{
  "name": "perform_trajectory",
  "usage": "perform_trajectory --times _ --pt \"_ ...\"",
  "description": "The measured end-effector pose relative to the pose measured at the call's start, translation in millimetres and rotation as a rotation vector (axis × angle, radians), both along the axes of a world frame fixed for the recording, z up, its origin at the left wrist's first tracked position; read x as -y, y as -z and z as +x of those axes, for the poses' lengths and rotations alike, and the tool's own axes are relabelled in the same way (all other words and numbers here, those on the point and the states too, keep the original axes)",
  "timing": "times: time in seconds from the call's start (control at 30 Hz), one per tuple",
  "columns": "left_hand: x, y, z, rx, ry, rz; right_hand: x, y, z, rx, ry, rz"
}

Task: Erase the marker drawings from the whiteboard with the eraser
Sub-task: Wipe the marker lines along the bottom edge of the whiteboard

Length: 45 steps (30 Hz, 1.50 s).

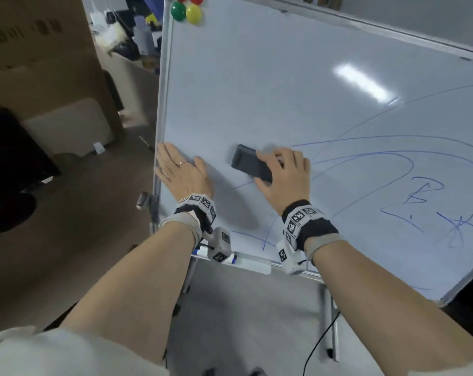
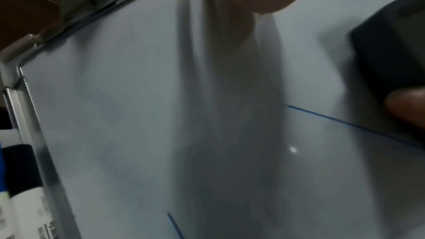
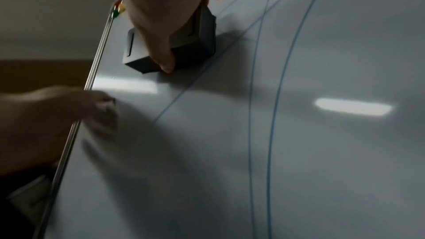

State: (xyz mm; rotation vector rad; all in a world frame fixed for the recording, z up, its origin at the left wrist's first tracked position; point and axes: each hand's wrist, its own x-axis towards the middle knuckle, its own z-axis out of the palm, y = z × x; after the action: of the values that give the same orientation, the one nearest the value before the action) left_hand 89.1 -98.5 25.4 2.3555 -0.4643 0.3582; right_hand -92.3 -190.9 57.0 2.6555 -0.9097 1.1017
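A whiteboard [image 1: 270, 77] on a stand tilts before me, with blue marker curves [image 1: 387, 153] and scribbled letters [image 1: 425, 194] across its right half. My right hand [image 1: 281, 172] grips a dark grey eraser [image 1: 247, 162] and presses it flat on the board near the left end of the curves. In the right wrist view the eraser [image 3: 200, 30] sits under my thumb and fingers beside a blue line [image 3: 184, 90]. My left hand [image 1: 181, 169] lies flat, fingers straight, against the board's left edge. The left wrist view shows the eraser [image 2: 391, 52] at right and a blue line [image 2: 345, 123].
Coloured round magnets [image 1: 186, 9] cling to the board's top left corner. A marker [image 1: 202, 252] lies in the tray [image 1: 257, 264] under the board. Cardboard boxes [image 1: 40, 50] and dark bags [image 1: 10, 169] stand at left. A black cable [image 1: 319, 346] runs along the floor.
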Motion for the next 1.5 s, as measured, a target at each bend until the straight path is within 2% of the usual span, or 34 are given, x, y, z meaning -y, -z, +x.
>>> perform_trajectory --times 0.1,0.23,0.3,0.37,0.47,0.53,0.6,0.67,0.73,0.83,0.93,1.0,1.07,1.13,1.2,1.3,1.4,1.47,1.5 --pt "-7.9 7.2 6.6 0.015 -0.028 -0.028 -12.3 18.6 -1.5 -0.069 -0.011 -0.008" --pt "-22.6 18.3 18.7 -0.012 -0.047 -0.001 1.5 -13.1 6.3 0.156 0.206 0.023" --pt "-25.2 19.0 22.0 -0.022 -0.042 -0.012 5.0 -23.3 8.4 0.215 0.281 0.031" --pt "-26.5 19.1 17.8 -0.039 -0.027 -0.031 -5.9 -11.2 9.5 0.164 0.246 0.024" --pt "-29.3 22.1 5.7 -0.039 -0.022 -0.048 -32.8 37.1 7.5 -0.099 0.033 0.031" --pt "-33.3 28.1 2.7 -0.040 -0.005 -0.053 -39.1 50.1 3.5 -0.265 -0.044 -0.001" --pt "-38.2 35.3 3.5 -0.030 0.012 -0.031 -30.3 37.8 2.2 -0.206 0.045 0.011" --pt "-42.7 42.9 4.8 -0.031 0.026 -0.005 -19.3 20.0 1.3 -0.024 0.188 0.040" --pt "-47.4 53.3 2.6 -0.049 0.051 0.039 -16.1 16.7 1.9 0.051 0.220 0.064" --pt "-59.0 79.6 -7.5 -0.113 0.112 0.093 -37.4 50.1 2.1 -0.083 0.104 0.128" --pt "-68.8 105.4 -14.7 -0.216 0.173 0.140 -56.7 92.4 -5.8 -0.234 0.002 0.099" --pt "-74.3 119.8 -16.5 -0.309 0.166 0.166 -53.8 91.5 -6.3 -0.247 -0.014 0.047" --pt "-79.3 127.9 -19.0 -0.397 0.170 0.147 -43.9 73.5 -0.7 -0.161 0.033 0.017" --pt "-83.6 129.2 -24.0 -0.428 0.194 0.153 -36.1 56.5 6.3 -0.069 0.086 0.013" --pt "-84.8 124.9 -29.3 -0.429 0.183 0.163 -37.9 54.8 9.5 -0.056 0.084 0.036" --pt "-77.9 115.8 -34.2 -0.475 0.084 0.119 -56.3 83.0 4.0 -0.148 0.025 0.096" --pt "-62.6 104.8 -30.4 -0.513 0.044 0.186 -72.5 120.8 -7.1 -0.340 -0.056 0.123" --pt "-55.1 102.2 -26.2 -0.529 0.036 0.227 -71.6 123.4 -10.6 -0.408 -0.082 0.130" --pt "-53.6 102.2 -25.5 -0.536 0.028 0.232 -66.7 117.1 -10.3 -0.379 -0.059 0.132"
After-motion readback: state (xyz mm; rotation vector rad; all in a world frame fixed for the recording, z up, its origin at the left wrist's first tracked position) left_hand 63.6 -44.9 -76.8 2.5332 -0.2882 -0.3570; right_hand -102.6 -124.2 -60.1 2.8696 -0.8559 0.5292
